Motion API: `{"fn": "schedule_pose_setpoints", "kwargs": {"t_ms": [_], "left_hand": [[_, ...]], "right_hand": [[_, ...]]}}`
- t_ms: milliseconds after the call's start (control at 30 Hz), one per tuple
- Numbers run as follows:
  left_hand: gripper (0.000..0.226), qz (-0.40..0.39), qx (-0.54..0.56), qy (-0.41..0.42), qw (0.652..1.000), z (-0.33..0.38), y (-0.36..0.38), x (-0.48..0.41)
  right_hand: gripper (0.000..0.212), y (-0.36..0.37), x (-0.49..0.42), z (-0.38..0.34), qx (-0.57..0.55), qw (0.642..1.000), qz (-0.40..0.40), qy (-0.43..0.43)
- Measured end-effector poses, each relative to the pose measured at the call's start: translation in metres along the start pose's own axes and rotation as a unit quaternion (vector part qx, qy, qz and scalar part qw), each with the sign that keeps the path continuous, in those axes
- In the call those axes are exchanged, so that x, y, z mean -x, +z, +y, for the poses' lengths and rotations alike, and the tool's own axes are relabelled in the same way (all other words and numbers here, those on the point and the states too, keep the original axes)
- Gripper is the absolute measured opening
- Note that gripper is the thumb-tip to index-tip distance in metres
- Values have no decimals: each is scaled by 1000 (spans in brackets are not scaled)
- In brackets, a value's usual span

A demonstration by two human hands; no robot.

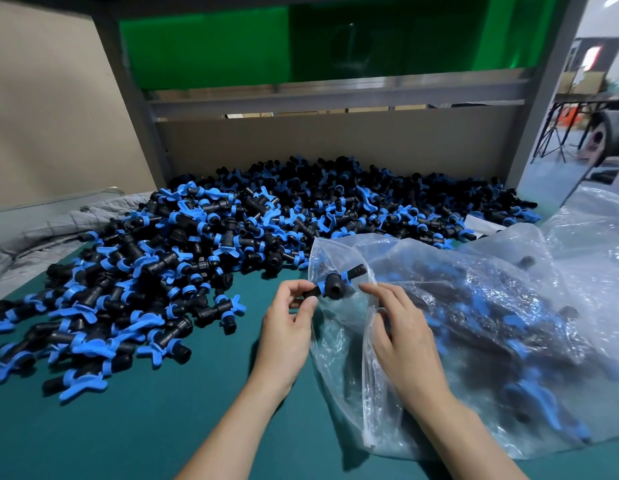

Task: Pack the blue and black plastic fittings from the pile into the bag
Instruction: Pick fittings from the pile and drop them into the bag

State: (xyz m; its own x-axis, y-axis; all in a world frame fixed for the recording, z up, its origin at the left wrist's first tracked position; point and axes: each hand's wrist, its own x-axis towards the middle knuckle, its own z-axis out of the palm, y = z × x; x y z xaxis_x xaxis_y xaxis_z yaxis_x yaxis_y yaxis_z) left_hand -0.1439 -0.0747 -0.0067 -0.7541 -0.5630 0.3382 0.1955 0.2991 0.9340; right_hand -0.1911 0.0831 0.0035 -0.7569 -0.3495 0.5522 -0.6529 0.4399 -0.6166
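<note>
Packing in progress, head view. The left hand (pixel 290 317) pinches 1 blue and black fitting (pixel 335 286) by its black stub and holds it at the mouth of the clear bag (pixel 491 341), not yet released. The right hand (pixel 403 336) rests on the bag film beside the mouth, fingers nearly straight, gripping nothing that shows. The bag lies on its side on the green table (pixel 155 434) and already holds many fittings. The pile (pixel 169 265) remains large and reaches the cardboard back panel (pixel 335 140), so the task is judged well short of finished. Bare table in front of the pile and between the forearms gives room for reaching. A grey cloth (pixel 41 233) bounds the left, loose clear plastic (pixel 599 237) the right.
</note>
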Motion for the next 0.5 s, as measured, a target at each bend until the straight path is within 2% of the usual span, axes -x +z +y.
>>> {"fn": "schedule_pose_setpoints", "kwargs": {"t_ms": [400,500], "left_hand": [[16,22,-20,0,1000,-6,-1,-3],[11,30,20,-21,999,-5,-2,-5]], "right_hand": [[47,0,0,-2,0,1000,2,5],[46,-1,0,-3,-1,1000,-1,9]]}}
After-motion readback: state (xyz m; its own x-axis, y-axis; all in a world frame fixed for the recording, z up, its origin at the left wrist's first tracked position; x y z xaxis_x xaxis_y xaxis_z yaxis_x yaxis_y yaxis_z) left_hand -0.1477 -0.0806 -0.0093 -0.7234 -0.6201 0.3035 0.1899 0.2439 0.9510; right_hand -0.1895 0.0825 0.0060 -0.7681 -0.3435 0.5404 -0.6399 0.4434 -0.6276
